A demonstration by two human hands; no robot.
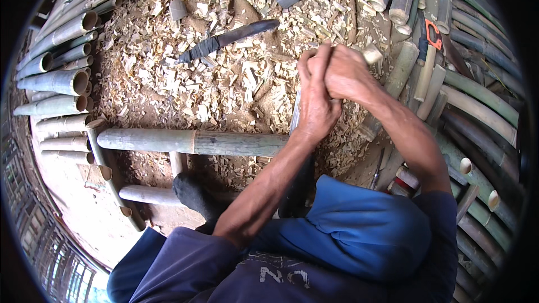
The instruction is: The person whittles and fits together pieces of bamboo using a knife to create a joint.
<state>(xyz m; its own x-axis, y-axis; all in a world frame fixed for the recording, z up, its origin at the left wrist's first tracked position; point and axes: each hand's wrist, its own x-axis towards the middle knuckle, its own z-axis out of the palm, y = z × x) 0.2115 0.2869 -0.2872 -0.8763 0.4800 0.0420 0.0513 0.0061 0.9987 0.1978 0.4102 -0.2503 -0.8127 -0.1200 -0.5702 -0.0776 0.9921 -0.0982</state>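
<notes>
My left hand and my right hand are closed and pressed together over the chip-covered ground, right of centre. Their fingers overlap and hide what they grip. A pale, blunt wooden end shows beside the right knuckles; I cannot tell whether it belongs to something held. Below the left hand, a narrow grey-blue strip runs down toward the bamboo rail, partly covered by my wrist. A large knife with a dark blade and wrapped handle lies on the chips, left of both hands and apart from them.
Cut bamboo poles are stacked at the left, with more bamboo along the right. An orange-handled tool rests among the right poles. My dark-covered foot is beside a lower bamboo rail. Wood chips cover the ground.
</notes>
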